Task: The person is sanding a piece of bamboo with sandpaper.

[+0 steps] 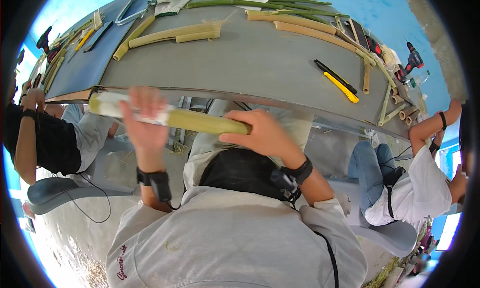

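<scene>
A pale green bamboo tube (197, 122) lies level in front of my lap, just off the table's near edge. My right hand (267, 132) is closed round its right end. A white sheet (107, 107), perhaps paper, is wrapped about the left part of the tube. My left hand (145, 119) grips the tube over this sheet, its fingers across the top and smeared by motion. What lies under the left palm is hidden.
The grey table (240, 53) spreads ahead. On it lie split bamboo pieces (175, 34), a yellow-and-black utility knife (340, 83) and green bamboo stalks (240, 4). A hacksaw (131, 10) rests at the back left. A person (410, 183) sits on the right, another (45, 133) on the left.
</scene>
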Available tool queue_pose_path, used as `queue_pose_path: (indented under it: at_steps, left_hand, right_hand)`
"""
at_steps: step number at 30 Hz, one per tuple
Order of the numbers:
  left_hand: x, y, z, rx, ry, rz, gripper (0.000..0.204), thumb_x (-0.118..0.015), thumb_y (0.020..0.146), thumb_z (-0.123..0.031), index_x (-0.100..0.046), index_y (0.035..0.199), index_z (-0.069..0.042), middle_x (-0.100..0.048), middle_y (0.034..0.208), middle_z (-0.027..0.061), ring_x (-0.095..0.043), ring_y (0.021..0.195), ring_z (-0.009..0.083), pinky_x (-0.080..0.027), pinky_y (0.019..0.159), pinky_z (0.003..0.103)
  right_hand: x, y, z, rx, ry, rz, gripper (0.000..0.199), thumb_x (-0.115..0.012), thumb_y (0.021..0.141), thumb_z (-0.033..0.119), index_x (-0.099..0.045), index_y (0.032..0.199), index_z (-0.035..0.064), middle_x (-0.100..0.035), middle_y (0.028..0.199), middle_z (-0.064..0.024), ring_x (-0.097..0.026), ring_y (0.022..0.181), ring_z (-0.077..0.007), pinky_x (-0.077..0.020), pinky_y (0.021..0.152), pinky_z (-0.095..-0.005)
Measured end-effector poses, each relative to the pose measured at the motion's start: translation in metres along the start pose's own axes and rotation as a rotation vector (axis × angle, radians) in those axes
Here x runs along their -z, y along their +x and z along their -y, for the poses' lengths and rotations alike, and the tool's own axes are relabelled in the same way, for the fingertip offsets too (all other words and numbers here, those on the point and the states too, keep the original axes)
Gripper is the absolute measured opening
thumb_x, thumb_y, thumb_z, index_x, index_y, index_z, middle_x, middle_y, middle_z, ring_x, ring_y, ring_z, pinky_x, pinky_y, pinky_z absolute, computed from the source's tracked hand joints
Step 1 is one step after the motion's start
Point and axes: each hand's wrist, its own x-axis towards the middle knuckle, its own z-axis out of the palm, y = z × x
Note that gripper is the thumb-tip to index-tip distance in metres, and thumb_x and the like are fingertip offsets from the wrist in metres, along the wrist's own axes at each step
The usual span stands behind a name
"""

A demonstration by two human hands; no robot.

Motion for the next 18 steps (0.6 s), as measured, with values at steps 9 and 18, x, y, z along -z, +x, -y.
queue_pose_path:
  at_steps: [9, 18]
  left_hand:
    - [0.007, -0.001, -0.002, -0.075, 0.124, 0.078, 0.043, -0.063, 0.103, -0.051, -0.043, 0.089, -0.016, -0.039, 0.073, -0.0041, -0.039, 0.067, 0.0112, -0.037, 0.077, 0.031]
    - [0.008, -0.004, 0.013, 0.032, 0.196, 0.15, 0.043, -0.064, 0.103, -0.05, -0.043, 0.089, -0.015, -0.037, 0.072, -0.0042, -0.038, 0.065, 0.0107, -0.036, 0.074, 0.032]
  right_hand:
    - [0.003, -0.007, -0.019, -0.044, -0.043, 0.014, 0.038, -0.077, 0.092, 0.042, -0.074, 0.104, 0.006, -0.066, 0.074, -0.0139, -0.061, 0.065, -0.0296, -0.048, 0.065, -0.038]
    - [-0.017, 0.0, -0.014, 0.029, 0.122, 0.058, 0.039, -0.079, 0.091, 0.041, -0.075, 0.11, 0.0068, -0.067, 0.075, -0.0133, -0.061, 0.066, -0.0284, -0.0483, 0.065, -0.0366]
